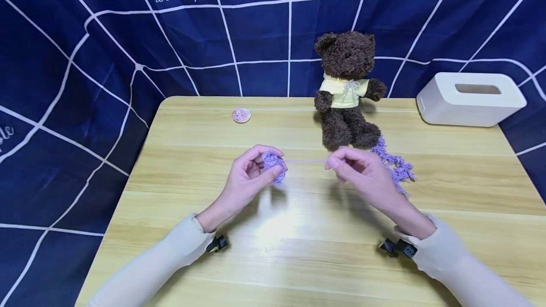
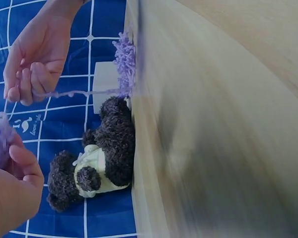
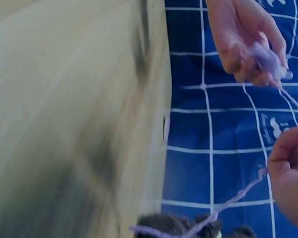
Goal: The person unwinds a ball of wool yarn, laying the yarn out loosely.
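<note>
A small ball of purple yarn (image 1: 273,166) sits in my left hand (image 1: 249,172), held between the thumb and curled fingers. From it a thin strand (image 1: 304,160) runs straight across to my right hand (image 1: 362,169), whose thumb and fingertips pinch it. Past the right hand the strand continues, seen in the left wrist view as a crinkled length (image 2: 69,94), down to a loose purple yarn pile (image 1: 396,167) on the table. That pile is partly hidden behind the right hand. Both hands are raised above the tabletop.
A brown teddy bear (image 1: 347,89) in a yellow top sits beyond the right hand, close to the yarn pile. At the back right stands a white tissue box (image 1: 471,98). A round pink patterned disc (image 1: 241,115) lies at the back left of the wooden table (image 1: 192,131).
</note>
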Demonstrator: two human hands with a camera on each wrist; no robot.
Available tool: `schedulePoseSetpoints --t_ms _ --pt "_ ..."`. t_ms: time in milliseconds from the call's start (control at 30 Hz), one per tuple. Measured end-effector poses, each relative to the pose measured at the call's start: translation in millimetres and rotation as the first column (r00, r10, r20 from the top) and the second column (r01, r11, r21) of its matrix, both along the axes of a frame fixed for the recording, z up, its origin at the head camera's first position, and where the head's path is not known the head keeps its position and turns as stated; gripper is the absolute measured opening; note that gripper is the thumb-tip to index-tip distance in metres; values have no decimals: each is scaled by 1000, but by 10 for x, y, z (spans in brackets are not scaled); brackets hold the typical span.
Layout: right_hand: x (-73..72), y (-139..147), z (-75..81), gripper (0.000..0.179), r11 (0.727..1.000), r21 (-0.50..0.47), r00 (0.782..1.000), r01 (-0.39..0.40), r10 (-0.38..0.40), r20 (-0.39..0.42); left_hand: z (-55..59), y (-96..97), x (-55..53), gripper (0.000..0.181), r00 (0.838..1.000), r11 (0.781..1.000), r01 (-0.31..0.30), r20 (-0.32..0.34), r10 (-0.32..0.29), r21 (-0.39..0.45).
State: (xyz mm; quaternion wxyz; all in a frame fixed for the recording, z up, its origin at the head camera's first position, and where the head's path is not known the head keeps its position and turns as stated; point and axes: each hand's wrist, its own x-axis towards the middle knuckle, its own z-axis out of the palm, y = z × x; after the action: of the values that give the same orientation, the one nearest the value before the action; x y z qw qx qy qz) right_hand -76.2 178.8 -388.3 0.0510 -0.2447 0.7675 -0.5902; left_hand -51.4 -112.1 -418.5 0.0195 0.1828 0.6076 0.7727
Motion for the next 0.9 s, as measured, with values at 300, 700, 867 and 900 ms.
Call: schedulePoseSetpoints --t_ms 300,700,867,900 --pt "4 237 4 13 987 -156 998 42 -35 46 -15 8 11 44 995 995 99 1 -99 12" --pt "-107 570 12 16 830 -506 972 232 -215 93 -73 -82 -14 38 1000 997 -5 -20 4 -72" --pt "-153 840 52 17 657 -679 940 328 -296 168 -74 -130 -2 39 1000 996 -17 2 17 -83" --pt "-162 902 56 17 628 -694 929 352 -325 177 -71 -132 1 39 1000 997 -14 10 15 -80"
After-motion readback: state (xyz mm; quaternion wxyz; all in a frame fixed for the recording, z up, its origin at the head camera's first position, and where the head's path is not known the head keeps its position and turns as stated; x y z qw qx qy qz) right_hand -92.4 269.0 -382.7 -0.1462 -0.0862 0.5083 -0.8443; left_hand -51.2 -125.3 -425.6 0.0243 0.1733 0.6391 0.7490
